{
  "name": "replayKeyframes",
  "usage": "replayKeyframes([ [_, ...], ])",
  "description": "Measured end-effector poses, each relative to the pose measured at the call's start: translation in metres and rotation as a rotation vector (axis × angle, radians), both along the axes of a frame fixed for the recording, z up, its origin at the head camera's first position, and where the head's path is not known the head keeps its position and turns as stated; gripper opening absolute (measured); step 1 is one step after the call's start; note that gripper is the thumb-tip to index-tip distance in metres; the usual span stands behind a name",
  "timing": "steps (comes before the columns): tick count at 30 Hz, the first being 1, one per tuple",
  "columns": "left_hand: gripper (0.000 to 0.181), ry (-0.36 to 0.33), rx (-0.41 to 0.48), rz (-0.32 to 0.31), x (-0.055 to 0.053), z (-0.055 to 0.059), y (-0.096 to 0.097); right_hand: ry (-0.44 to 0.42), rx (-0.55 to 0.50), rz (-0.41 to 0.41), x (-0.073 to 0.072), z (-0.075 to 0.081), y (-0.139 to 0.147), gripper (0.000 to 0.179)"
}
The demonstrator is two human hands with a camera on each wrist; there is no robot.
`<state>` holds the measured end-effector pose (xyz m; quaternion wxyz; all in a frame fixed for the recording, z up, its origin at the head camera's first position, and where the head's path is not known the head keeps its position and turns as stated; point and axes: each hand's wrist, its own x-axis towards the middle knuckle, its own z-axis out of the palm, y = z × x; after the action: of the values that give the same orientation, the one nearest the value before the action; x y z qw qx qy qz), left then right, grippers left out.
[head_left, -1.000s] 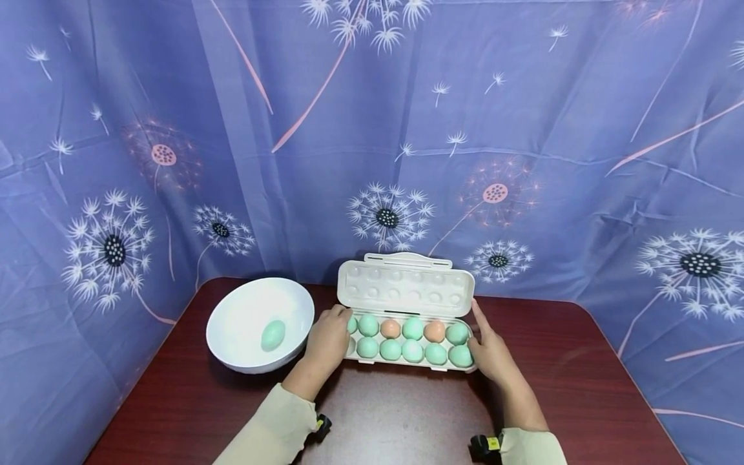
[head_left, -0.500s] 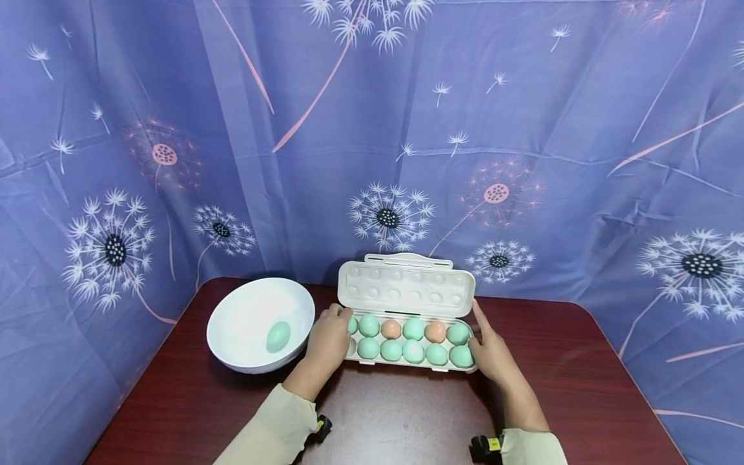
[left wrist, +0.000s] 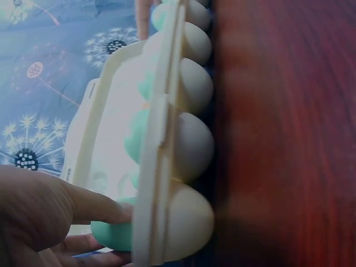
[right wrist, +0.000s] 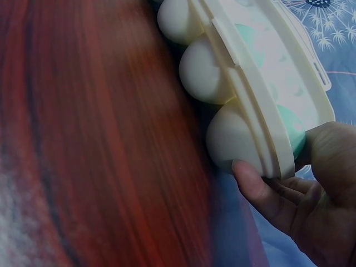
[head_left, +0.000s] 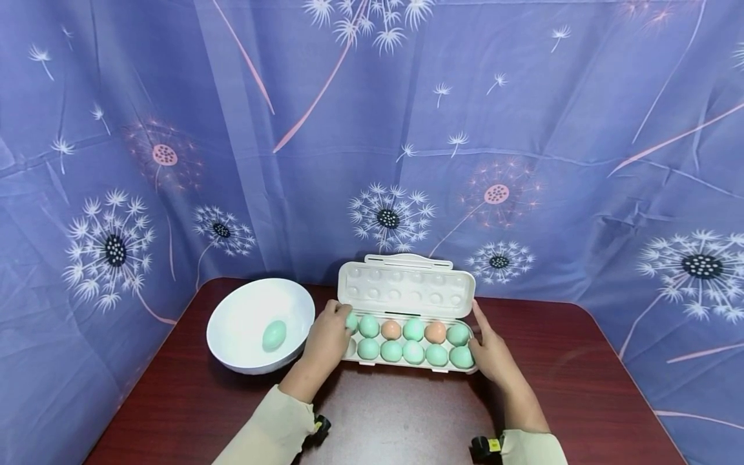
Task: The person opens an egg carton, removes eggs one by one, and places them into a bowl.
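An open cream plastic egg carton holds two rows of eggs, mostly mint green, with two orange ones in the back row. At its left end my left hand pinches a green egg at the back corner cup, thumb on one side and fingers on the other in the left wrist view. My right hand grips the carton's right end; in the right wrist view one fingertip presses the rounded underside of the end cup. The index finger points up along the raised lid.
Left of the carton stands a white bowl with one green egg inside. Both rest on a dark red wooden table. A blue dandelion-print curtain hangs just behind the table.
My left hand has shifted slightly to the left, showing more of the green egg at the corner. In the bowl the egg rocked right, then back left. My right hand stays put.
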<state>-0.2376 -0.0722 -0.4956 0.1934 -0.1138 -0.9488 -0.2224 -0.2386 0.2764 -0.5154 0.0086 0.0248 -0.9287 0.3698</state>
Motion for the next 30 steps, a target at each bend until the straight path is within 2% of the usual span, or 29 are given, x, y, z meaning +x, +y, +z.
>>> replayKeyframes([
  [5, 0.041, -0.015, 0.067, -0.012, 0.004, 0.012, -0.002, -0.006, -0.008, -0.003, 0.001, 0.001, 0.0, 0.084],
  [12, 0.045, 0.008, 0.127, -0.021, 0.008, 0.027, -0.004, 0.007, -0.008, -0.005, -0.001, 0.0, 0.002, 0.084],
  [23, 0.041, 0.019, 0.237, 0.037, 0.011, 0.045, -0.024, 0.017, 0.01, -0.001, -0.001, -0.002, 0.001, 0.083],
  [30, 0.042, 0.052, 0.264, 0.087, 0.006, 0.049, -0.039, 0.02, 0.012, 0.0, -0.001, -0.001, 0.001, 0.083],
])
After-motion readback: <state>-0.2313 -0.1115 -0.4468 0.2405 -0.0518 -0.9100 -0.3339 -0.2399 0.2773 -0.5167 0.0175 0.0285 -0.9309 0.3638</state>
